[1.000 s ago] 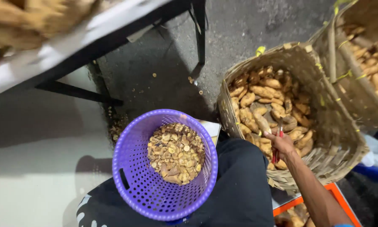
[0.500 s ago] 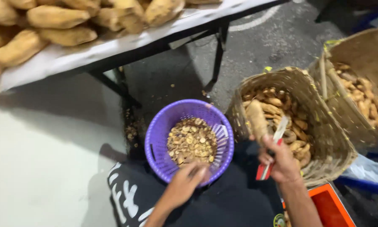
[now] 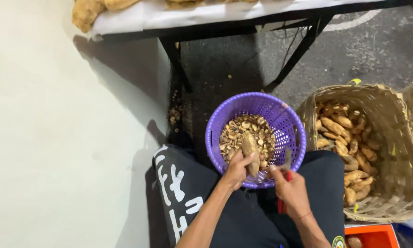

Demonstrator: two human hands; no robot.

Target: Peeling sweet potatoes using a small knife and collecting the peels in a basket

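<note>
Looking down from the head camera, the view shows a seated person's two bare hands working over a purple plastic basket (image 3: 287,126) that rests between the knees. The left hand (image 3: 237,171) wraps its fingers around a tan sweet potato (image 3: 249,149), gripping it by its lower end so the tuber stands tilted over the basket's near rim. The right hand (image 3: 291,190) is closed tight around the red handle of a peeler (image 3: 287,166), whose pale blade points up just beside the sweet potato; whether blade and tuber touch cannot be told. Brown peel scraps (image 3: 236,133) cover the basket's bottom. To the right, just beside the purple basket, a woven basket (image 3: 394,151) holds a heap of unpeeled sweet potatoes (image 3: 342,133). Beyond, a black-legged table (image 3: 179,18) with a white cover carries more tubers. An orange crate (image 3: 376,234) shows at the lower right corner, beside the person's dark trousers (image 3: 243,220).
</note>
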